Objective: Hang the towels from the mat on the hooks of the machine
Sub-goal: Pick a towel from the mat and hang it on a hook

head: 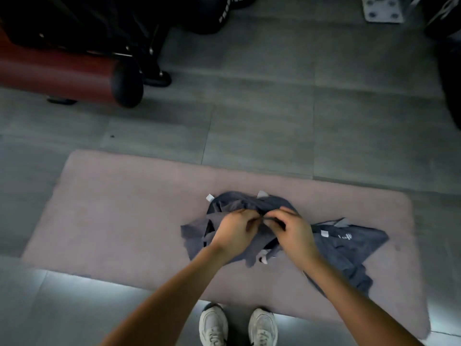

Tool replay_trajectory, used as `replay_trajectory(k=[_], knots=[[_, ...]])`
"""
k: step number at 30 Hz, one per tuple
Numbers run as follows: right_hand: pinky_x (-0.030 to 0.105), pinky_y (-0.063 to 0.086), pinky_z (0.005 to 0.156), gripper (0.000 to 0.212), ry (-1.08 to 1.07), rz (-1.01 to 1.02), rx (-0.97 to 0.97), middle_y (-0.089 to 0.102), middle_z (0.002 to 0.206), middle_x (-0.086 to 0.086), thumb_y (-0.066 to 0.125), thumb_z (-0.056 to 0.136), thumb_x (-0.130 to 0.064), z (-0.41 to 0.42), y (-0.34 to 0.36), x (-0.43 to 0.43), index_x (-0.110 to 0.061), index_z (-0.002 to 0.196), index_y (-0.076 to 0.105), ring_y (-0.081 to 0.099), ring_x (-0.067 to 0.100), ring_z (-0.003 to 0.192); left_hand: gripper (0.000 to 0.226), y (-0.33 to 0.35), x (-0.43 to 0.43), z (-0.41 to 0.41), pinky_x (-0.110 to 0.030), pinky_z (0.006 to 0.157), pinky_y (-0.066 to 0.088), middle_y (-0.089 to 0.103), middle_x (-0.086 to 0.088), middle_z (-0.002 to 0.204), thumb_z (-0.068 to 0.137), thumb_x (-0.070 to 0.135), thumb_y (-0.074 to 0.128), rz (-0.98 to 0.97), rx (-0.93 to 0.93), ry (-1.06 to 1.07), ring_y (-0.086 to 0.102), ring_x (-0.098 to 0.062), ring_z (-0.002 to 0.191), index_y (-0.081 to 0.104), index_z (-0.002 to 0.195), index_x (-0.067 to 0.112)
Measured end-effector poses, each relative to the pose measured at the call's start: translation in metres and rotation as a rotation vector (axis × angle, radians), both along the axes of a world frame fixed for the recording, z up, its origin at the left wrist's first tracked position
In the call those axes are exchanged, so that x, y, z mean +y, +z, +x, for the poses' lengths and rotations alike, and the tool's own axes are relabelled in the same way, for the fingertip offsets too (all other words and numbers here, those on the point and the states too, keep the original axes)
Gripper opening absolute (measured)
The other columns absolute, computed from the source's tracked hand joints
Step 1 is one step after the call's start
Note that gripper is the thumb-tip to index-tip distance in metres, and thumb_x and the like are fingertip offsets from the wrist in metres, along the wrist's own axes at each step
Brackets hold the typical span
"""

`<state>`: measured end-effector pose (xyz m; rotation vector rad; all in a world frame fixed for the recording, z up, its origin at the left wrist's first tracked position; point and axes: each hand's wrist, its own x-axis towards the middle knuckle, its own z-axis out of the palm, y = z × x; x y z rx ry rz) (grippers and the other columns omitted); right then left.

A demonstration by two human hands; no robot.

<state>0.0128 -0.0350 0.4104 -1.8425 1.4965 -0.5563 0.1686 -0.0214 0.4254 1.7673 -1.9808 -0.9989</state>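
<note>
A heap of dark grey towels (349, 248) with small white tags lies crumpled on a pale pink mat (124, 216) on the floor. Both my hands are down on the heap's middle. My left hand (234, 232) pinches a fold of grey cloth with curled fingers. Right beside it, almost touching, my right hand (291, 229) pinches the same bunched cloth. One towel with white lettering spreads out to the right of my right hand. No hooks are visible.
A gym machine with a dark red padded roller (74, 76) and black frame stands at the back left. Black equipment (449, 71) fills the right edge, and a grey metal base plate (383, 8) sits at the top right. My white shoes (237, 325) stand at the mat's near edge.
</note>
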Motion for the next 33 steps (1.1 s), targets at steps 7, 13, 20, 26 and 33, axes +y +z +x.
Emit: replay_trajectory(k=[7, 13, 20, 26, 33], knots=[[0.022, 0.040, 0.067, 0.006, 0.004, -0.009, -0.018, 0.064, 0.081, -0.001, 0.070, 0.080, -0.010, -0.025, 0.165, 0.010, -0.007, 0.084, 0.067, 0.058, 0.015, 0.075, 0.018, 0.186, 0.009, -0.007, -0.019, 0.061, 0.026, 0.066, -0.004, 0.083, 0.085, 0.020, 0.051, -0.052, 0.043, 0.060, 0.056, -0.023, 0.081, 0.063, 0.089, 0.008], [0.026, 0.039, 0.065, 0.018, -0.178, -0.067, 0.063, 0.060, 0.071, -0.003, 0.065, 0.076, -0.006, -0.035, 0.254, 0.024, -0.016, 0.091, 0.065, 0.055, 0.021, 0.067, 0.018, 0.319, 0.015, -0.006, -0.020, 0.063, 0.032, 0.063, 0.002, 0.078, 0.082, 0.026, 0.051, -0.194, 0.039, -0.036, 0.053, -0.014, 0.077, 0.064, 0.084, 0.014], [0.026, 0.037, 0.067, 0.021, -0.448, -0.152, 0.048, 0.069, 0.086, 0.012, 0.063, 0.075, 0.003, -0.053, 0.316, 0.031, -0.005, 0.094, 0.065, 0.063, 0.031, 0.081, 0.008, 0.425, -0.010, 0.039, -0.026, 0.072, 0.040, 0.062, 0.003, 0.075, 0.085, 0.022, 0.056, -0.345, 0.090, 0.169, 0.056, -0.016, 0.074, 0.063, 0.082, 0.019], [0.034, 0.043, 0.070, 0.022, -0.603, -0.139, 0.219, 0.070, 0.093, 0.015, 0.062, 0.078, -0.004, -0.077, 0.351, 0.057, -0.007, 0.100, 0.066, 0.063, 0.036, 0.088, 0.008, 0.464, -0.012, 0.088, -0.015, 0.067, 0.040, 0.060, 0.006, 0.073, 0.088, 0.012, 0.058, -0.370, 0.191, 0.275, 0.052, -0.001, 0.066, 0.065, 0.086, 0.012], [0.034, 0.043, 0.065, 0.018, -0.649, -0.150, 0.277, 0.069, 0.086, 0.019, 0.061, 0.084, -0.008, -0.108, 0.386, 0.083, -0.008, 0.099, 0.071, 0.062, 0.036, 0.083, 0.015, 0.472, -0.010, 0.142, -0.024, 0.070, 0.037, 0.061, -0.005, 0.084, 0.091, 0.012, 0.055, -0.389, 0.230, 0.505, 0.052, -0.014, 0.078, 0.066, 0.095, 0.003]])
